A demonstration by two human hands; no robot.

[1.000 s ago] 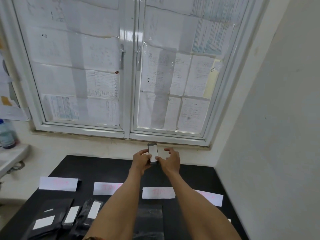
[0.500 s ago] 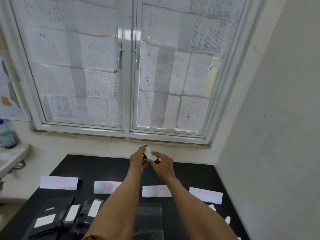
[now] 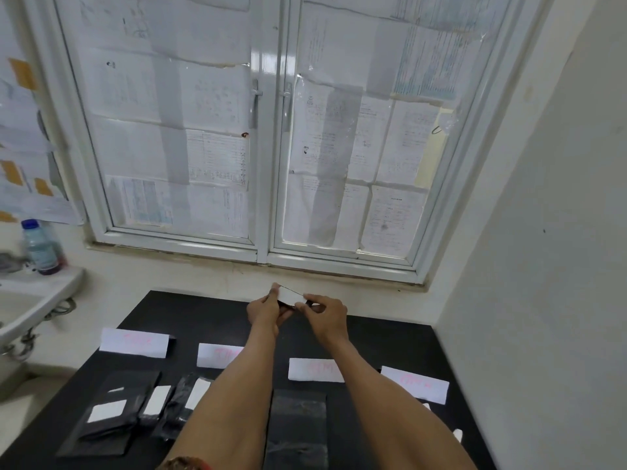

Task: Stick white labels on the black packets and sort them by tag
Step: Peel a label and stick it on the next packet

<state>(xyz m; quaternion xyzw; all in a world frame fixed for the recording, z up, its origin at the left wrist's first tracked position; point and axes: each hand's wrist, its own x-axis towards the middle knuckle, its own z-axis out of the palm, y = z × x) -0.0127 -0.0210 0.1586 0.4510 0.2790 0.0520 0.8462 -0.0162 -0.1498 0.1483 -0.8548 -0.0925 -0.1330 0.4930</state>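
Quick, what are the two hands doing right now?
Left hand: pinching the small labelled black packet.
Right hand: pinching the same packet's other end.

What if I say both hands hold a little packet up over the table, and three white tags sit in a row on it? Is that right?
Not quite. The head view shows four tags in the row, not three. The rest is right: the left hand and the right hand hold the packet up over the table.
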